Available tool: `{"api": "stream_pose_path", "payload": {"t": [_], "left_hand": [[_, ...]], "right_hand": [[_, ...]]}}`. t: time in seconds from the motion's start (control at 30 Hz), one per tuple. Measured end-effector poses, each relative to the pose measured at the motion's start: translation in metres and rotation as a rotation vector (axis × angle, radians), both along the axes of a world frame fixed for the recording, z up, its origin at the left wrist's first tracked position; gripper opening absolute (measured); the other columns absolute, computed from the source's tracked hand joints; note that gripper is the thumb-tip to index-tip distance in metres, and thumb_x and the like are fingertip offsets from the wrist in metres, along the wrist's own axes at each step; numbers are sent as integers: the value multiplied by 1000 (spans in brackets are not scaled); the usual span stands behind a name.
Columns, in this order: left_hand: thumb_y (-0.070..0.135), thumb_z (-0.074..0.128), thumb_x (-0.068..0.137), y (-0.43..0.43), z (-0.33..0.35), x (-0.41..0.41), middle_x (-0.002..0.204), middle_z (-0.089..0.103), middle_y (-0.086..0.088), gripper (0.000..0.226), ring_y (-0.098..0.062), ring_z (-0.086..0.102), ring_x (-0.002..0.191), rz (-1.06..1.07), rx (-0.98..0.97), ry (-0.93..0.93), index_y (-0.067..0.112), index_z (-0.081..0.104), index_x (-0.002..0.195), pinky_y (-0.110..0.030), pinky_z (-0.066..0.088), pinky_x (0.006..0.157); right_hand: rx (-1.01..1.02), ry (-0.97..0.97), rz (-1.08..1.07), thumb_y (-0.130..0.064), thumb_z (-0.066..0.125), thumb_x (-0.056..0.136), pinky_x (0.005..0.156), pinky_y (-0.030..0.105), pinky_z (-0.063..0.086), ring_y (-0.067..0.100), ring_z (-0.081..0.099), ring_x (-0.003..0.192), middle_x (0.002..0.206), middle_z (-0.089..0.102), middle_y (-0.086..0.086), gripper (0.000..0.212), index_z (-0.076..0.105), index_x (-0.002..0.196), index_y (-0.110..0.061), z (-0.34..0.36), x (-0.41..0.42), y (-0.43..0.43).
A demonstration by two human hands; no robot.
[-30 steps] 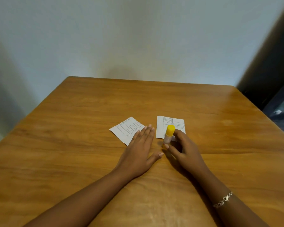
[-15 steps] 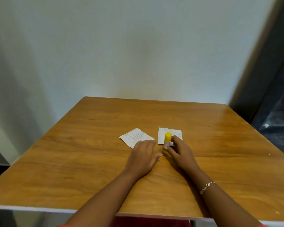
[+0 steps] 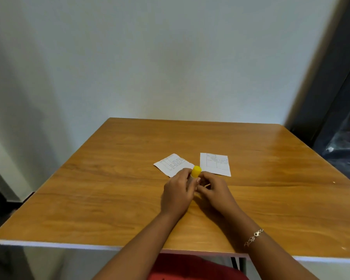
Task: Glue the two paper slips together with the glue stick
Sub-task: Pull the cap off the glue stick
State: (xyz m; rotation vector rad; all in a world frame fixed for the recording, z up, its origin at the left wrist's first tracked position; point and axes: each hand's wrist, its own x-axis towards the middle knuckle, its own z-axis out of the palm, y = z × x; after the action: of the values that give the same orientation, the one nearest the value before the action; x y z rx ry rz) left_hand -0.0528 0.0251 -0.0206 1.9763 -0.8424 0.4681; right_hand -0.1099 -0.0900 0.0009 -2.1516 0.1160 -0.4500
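Wooden table (image 3: pixel 109 199) against a plain pale wall. Nearest the viewer, the left hand (image 3: pixel 178 194) and right hand (image 3: pixel 214 194) meet around a glue stick (image 3: pixel 196 172); only its yellow cap shows, so which hand pinches cap and which pinches barrel cannot be told. Beyond, the left paper slip (image 3: pixel 171 164) and right paper slip (image 3: pixel 215 164) lie apart, unglued. Risk, as judged: a freed cap rolling away, or a light slip shifting under a knuckle. Slip print is illegible.

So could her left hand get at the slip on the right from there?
Probably yes, once it lets go. The left hand is on the glue stick with the right hand. The right slip lies uncovered just beyond, though the right hand sits closer.
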Motion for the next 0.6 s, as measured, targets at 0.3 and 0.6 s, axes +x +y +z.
{"api": "stream_pose_path", "payload": {"t": [0.3, 0.6], "left_hand": [[20, 60, 85, -5, 1, -2, 93, 61, -10, 21, -23, 57, 84, -41, 87, -110, 7, 56, 102, -34, 46, 68], [17, 54, 90, -5, 0, -1, 103, 64, -11, 25, -21, 58, 93, -188, 9, -25, 6, 54, 112, -15, 37, 74]], "right_hand": [[-224, 4, -214, -50, 40, 90, 53, 34, 38, 19, 54, 57, 53, 54, 0, 43, 50, 66, -16, 25, 3, -11], [-398, 128, -219, -48, 44, 90, 44, 28, 20, 12, 33, 41, 41, 35, -2, 57, 37, 43, -15, 24, 9, -15]]}}
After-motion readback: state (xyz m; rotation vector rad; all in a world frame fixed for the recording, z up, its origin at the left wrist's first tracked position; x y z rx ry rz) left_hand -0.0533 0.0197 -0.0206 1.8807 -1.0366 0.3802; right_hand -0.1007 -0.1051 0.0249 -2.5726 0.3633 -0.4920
